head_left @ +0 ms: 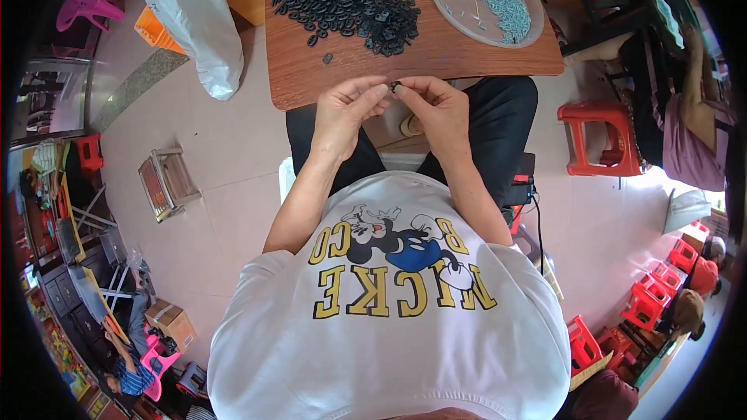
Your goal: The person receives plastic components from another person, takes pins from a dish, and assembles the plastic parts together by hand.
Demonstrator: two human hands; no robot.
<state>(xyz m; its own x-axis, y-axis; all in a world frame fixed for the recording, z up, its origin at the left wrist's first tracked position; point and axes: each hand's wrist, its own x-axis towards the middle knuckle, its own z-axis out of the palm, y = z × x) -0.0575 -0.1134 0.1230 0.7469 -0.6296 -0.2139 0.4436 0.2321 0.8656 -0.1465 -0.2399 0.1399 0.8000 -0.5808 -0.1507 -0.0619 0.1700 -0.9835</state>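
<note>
Both hands are raised over my lap, close to the table's near edge. My right hand (440,109) pinches a small black plastic piece (395,86) between thumb and forefinger. My left hand (346,113) is closed in a pinch beside it, its fingertips almost against the piece; anything between them is too small to make out. Beyond the hands, a heap of small black plastic pieces (342,0) spreads over the brown table (311,82). One loose black piece (327,58) lies apart from it. To the right, a clear round tray (459,25) holds many small light-blue pieces (510,4).
A white plastic sack (194,23) stands left of the table by an orange crate (156,29). A small metal-framed stool (165,183) is on the left floor. At the right are a red stool (599,138) and a seated person in purple (692,140).
</note>
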